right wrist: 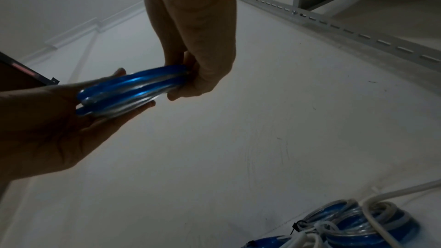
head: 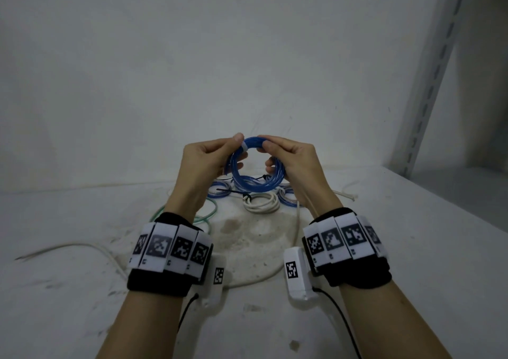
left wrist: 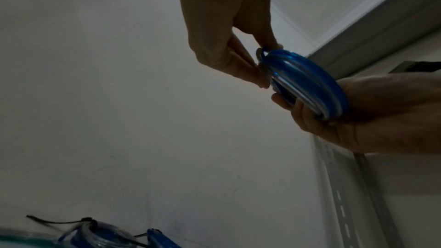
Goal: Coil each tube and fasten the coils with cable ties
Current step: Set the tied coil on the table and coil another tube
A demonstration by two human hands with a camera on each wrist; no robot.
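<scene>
A blue tube coil (head: 254,166) is held up in the air above the table by both hands. A white cable tie (head: 244,147) wraps its upper left part. My left hand (head: 239,149) pinches the coil at that tie with thumb and fingers, which the left wrist view shows at the coil (left wrist: 307,82) edge. My right hand (head: 270,155) grips the coil's right side, thumb on top and fingers curled through the ring. In the right wrist view the coil (right wrist: 128,90) sits edge-on between the two hands.
On the table behind lie tied blue-clear coils (head: 220,191), a white coil (head: 261,204), a black cable tie (head: 231,191) and a loose green tube (head: 209,213). A loose white tube (head: 82,246) trails left. A slotted shelf upright (head: 439,69) stands at the right.
</scene>
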